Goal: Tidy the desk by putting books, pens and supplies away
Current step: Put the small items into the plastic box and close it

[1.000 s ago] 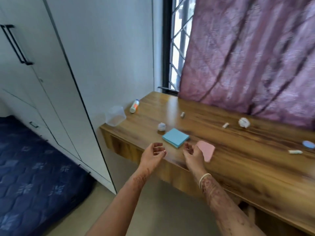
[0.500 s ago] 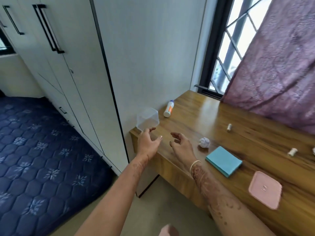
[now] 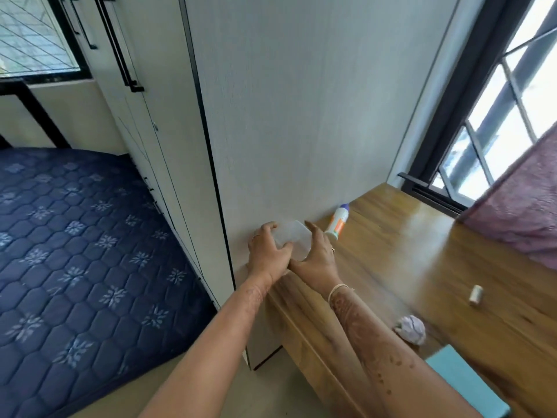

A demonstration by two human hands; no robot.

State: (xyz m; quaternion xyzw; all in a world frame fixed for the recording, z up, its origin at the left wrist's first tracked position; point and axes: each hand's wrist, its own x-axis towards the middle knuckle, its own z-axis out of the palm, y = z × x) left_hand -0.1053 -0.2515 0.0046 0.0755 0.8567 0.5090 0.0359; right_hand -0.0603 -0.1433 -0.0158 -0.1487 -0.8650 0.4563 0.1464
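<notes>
A clear plastic container (image 3: 291,236) stands at the left corner of the wooden desk (image 3: 422,267), against the wardrobe side. My left hand (image 3: 266,256) grips its left side with curled fingers. My right hand (image 3: 318,256) holds its right side, fingers wrapped along the wall. Just behind lies a white glue bottle (image 3: 338,222) with an orange label. On the desk nearer me sit a crumpled paper ball (image 3: 411,324), a small white roll (image 3: 475,294) and a blue sticky-note pad (image 3: 468,384) at the bottom right.
The tall white wardrobe (image 3: 286,116) side panel rises right behind the container. A blue patterned mattress (image 3: 75,251) lies on the floor to the left. A barred window (image 3: 506,116) and a pink curtain (image 3: 524,206) close off the desk's far end.
Both hands moved left from beside the note pads to the desk corner and closed around the clear container. My view swung left and nearer; the pink pad left the frame.
</notes>
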